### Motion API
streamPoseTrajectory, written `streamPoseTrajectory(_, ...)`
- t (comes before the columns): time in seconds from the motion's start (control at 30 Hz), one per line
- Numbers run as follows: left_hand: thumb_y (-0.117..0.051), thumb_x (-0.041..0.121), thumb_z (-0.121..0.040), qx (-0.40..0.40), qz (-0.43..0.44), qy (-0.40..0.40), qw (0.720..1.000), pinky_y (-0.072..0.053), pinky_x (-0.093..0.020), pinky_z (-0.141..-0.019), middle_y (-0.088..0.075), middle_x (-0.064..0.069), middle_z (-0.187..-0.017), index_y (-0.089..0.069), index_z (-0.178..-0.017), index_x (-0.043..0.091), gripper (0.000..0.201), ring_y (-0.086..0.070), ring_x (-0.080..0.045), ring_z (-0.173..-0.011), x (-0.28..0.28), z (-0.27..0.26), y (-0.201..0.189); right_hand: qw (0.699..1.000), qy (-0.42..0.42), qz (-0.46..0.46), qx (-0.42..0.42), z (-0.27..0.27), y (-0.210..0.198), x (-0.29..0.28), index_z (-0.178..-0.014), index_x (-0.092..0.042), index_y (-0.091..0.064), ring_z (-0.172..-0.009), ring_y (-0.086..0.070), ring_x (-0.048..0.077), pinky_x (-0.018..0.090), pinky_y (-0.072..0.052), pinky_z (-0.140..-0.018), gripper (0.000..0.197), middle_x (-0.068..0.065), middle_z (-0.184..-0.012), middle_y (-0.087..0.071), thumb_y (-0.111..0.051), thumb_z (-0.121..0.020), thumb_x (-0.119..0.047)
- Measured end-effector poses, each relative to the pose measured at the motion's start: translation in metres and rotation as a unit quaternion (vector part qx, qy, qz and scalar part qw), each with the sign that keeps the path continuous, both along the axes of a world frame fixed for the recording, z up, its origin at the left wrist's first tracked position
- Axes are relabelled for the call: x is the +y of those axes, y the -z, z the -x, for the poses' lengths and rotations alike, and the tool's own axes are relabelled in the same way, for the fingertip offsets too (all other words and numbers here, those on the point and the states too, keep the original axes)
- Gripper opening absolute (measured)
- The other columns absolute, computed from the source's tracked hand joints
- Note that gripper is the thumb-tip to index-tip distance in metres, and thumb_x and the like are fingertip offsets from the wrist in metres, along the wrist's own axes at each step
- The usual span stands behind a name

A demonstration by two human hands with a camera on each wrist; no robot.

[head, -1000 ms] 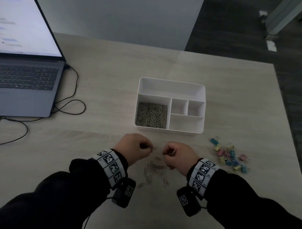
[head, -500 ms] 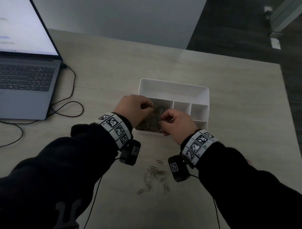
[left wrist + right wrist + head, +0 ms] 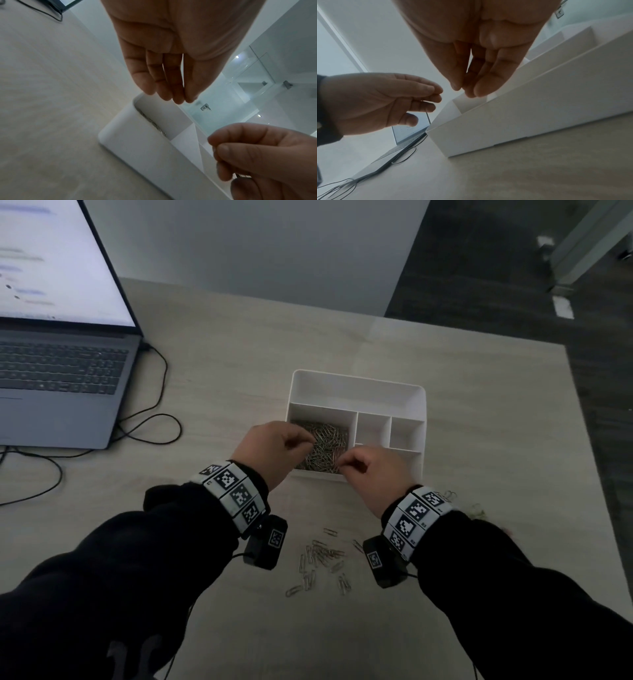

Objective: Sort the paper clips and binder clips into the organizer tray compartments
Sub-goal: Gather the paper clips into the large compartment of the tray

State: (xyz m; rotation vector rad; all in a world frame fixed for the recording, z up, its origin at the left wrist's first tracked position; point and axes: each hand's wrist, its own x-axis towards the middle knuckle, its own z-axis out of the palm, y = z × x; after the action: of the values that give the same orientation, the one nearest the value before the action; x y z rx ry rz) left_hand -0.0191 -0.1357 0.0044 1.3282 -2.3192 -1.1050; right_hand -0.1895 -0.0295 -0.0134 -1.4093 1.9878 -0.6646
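- One white organizer tray (image 3: 356, 392) on a light wood table (image 3: 239, 371); five compartments counted: one long at the back, one big at the left, two small in the middle right, one wide at the front right.
- A heap of silver paper clips (image 3: 325, 446) in the big left compartment, too many to count; the other four show only white.
- A loose bunch of paper clips on the table (image 3: 320, 559) near the wrists, about fifteen, hard to count exactly.
- A few binder clips (image 3: 476, 510) peeking out by the right sleeve, mostly hidden; number unclear.
- Left hand (image 3: 270, 450) above the left edge of the tray; fingers (image 3: 164, 81) straight and close together, pointing down, nothing seen in them.
- Right hand (image 3: 371, 474) above the front edge of the tray; thumb and fingertips pinched on something thin and dark; too small to name for sure.
- One open laptop (image 3: 58, 364) far left, screen lit; one black cable (image 3: 150, 419) looped beside it.
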Motion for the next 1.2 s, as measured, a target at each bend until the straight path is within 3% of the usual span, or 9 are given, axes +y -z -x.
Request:
streamPoseTrajectory(0.17, -0.07, 0.029, -0.08, -0.062, -0.041, 0.061, 0.995, -0.047, -0.017, -0.069, -0.065, 0.017, -0.072, -0.075, -0.085, 0.03, 0.007, -0.059, 0.001, -0.067, 0.034, -0.023, 0.014, 0.996, -0.046, -0.078, 0.009, -0.007, 0.009, 0.04, -0.093, -0.022, -0.073, -0.078, -0.06, 0.01, 0.024, -0.048, -0.077, 0.011, -0.005, -0.088, -0.069, -0.067, -0.084, -0.022)
streamPoseTrajectory(0.23, -0.07, 0.031, -0.079, -0.105, -0.052, 0.093, 0.989, -0.05, -0.02, -0.071, -0.063, 0.015, -0.07, -0.073, -0.081, 0.028, 0.005, -0.059, -0.003, -0.067, 0.049, -0.032, 0.022, 0.991, -0.062, -0.115, 0.02, -0.008, 0.019, 0.059, -0.091, -0.021, -0.072, -0.077, -0.061, 0.011, 0.024, -0.048, -0.077, 0.011, -0.004, -0.086, -0.068, -0.068, -0.081, -0.024)
streamPoseTrajectory(0.4, -0.07, 0.044, -0.074, -0.225, -0.095, 0.16, 0.956, -0.051, -0.024, -0.076, -0.066, 0.011, -0.083, -0.07, -0.085, 0.027, 0.02, -0.062, -0.01, -0.079, 0.082, -0.055, 0.045, 0.98, -0.079, -0.17, 0.068, -0.007, 0.038, 0.106, -0.096, -0.018, -0.069, -0.082, -0.053, 0.013, 0.021, -0.039, -0.077, 0.018, -0.003, -0.09, -0.054, -0.067, -0.081, -0.026)
streamPoseTrajectory(0.53, -0.072, 0.055, -0.065, -0.276, -0.075, 0.189, 0.939, -0.046, -0.027, -0.078, -0.052, 0.008, -0.091, -0.062, -0.093, 0.027, 0.04, -0.057, -0.017, -0.089, 0.104, -0.069, 0.061, 0.98, -0.075, -0.169, 0.073, -0.008, 0.045, 0.129, -0.114, -0.018, -0.064, -0.095, -0.053, 0.015, 0.019, -0.037, -0.086, 0.035, 0.0, -0.105, -0.051, -0.067, -0.08, -0.025)
streamPoseTrajectory(0.73, -0.069, 0.048, -0.072, -0.266, -0.051, 0.191, 0.944, -0.049, -0.032, -0.082, -0.054, 0.006, -0.096, -0.063, -0.089, 0.027, 0.028, -0.058, -0.02, -0.091, 0.12, -0.068, 0.07, 0.98, -0.092, -0.151, 0.09, -0.023, 0.05, 0.131, -0.127, -0.022, -0.057, -0.11, -0.049, 0.02, 0.027, -0.037, -0.103, 0.055, 0.0, -0.119, -0.046, -0.068, -0.075, -0.037)
streamPoseTrajectory(0.9, -0.062, 0.041, -0.083, -0.223, -0.029, 0.182, 0.957, -0.048, -0.03, -0.08, -0.058, 0.002, -0.1, -0.068, -0.094, 0.026, 0.019, -0.06, -0.022, -0.093, 0.126, -0.056, 0.07, 0.976, -0.136, -0.14, 0.098, -0.036, 0.052, 0.13, -0.129, -0.022, -0.055, -0.111, -0.048, 0.022, 0.032, -0.039, -0.103, 0.056, 0.001, -0.121, -0.047, -0.067, -0.077, -0.04)
streamPoseTrajectory(1.0, -0.063, 0.036, -0.084, -0.174, -0.019, 0.164, 0.971, -0.048, -0.033, -0.087, -0.061, 0.0, -0.103, -0.069, -0.101, 0.025, 0.021, -0.06, -0.021, -0.096, 0.125, -0.056, 0.07, 0.978, -0.138, -0.132, 0.086, -0.037, 0.052, 0.135, -0.127, -0.021, -0.058, -0.109, -0.05, 0.023, 0.034, -0.041, -0.101, 0.054, 0.001, -0.119, -0.049, -0.066, -0.077, -0.04)
streamPoseTrajectory(1.1, -0.073, 0.039, -0.073, -0.146, -0.02, 0.146, 0.978, -0.043, -0.033, -0.1, -0.055, 0.001, -0.118, -0.061, -0.119, 0.025, 0.049, -0.056, -0.02, -0.107, 0.121, -0.06, 0.071, 0.979, -0.13, -0.133, 0.081, -0.037, 0.053, 0.141, -0.127, -0.022, -0.056, -0.108, -0.051, 0.02, 0.033, -0.041, -0.1, 0.056, 0.001, -0.118, -0.049, -0.069, -0.076, -0.04)
streamPoseTrajectory(1.2, -0.077, 0.045, -0.066, -0.216, -0.003, 0.189, 0.958, -0.036, -0.034, -0.108, -0.041, 0.0, -0.135, -0.037, -0.142, 0.027, 0.088, -0.044, -0.025, -0.12, 0.116, -0.058, 0.07, 0.979, -0.112, -0.144, 0.088, -0.039, 0.054, 0.143, -0.125, -0.021, -0.056, -0.107, -0.051, 0.019, 0.03, -0.042, -0.097, 0.053, 0.001, -0.117, -0.048, -0.069, -0.076, -0.039)
